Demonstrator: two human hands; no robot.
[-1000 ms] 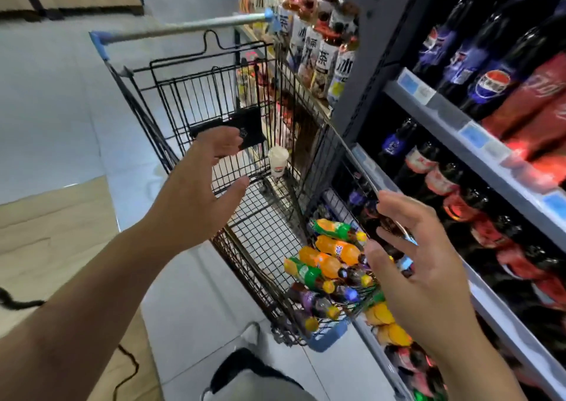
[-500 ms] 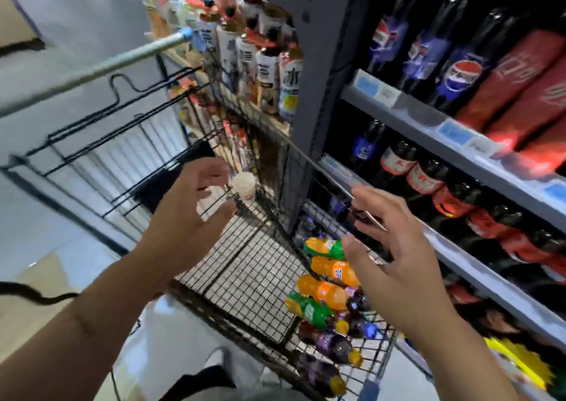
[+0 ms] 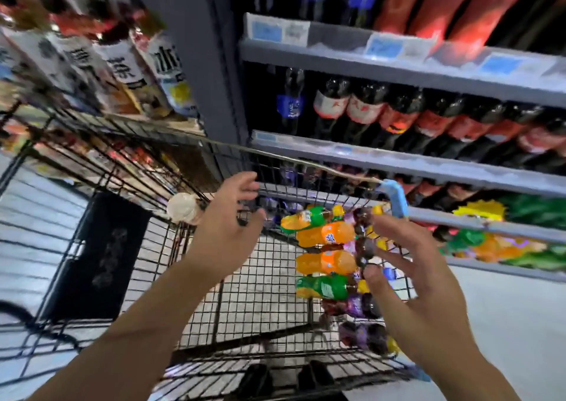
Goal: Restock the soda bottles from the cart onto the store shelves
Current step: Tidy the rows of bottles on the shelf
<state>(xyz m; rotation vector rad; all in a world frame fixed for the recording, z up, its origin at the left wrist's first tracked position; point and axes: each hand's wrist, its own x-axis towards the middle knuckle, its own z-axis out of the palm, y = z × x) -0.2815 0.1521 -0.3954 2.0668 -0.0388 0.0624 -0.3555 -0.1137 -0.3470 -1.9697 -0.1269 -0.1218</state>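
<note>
Below, wire cart (image 3: 260,293) holding soda bottles (image 3: 324,235), left hand (image 3: 223,241), right hand (image 3: 422,284), fingers (image 3: 398,228) spread wide above.

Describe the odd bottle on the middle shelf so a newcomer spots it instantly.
Find the grey shelf upright above the cart. On the middle shelf right beside it stands the leftmost dark bottle. It alone wears a blue label; the neighbouring bottles wear red.

Wire cart (image 3: 245,293) holds soda bottles (image 3: 324,235) lying sideways.
</note>
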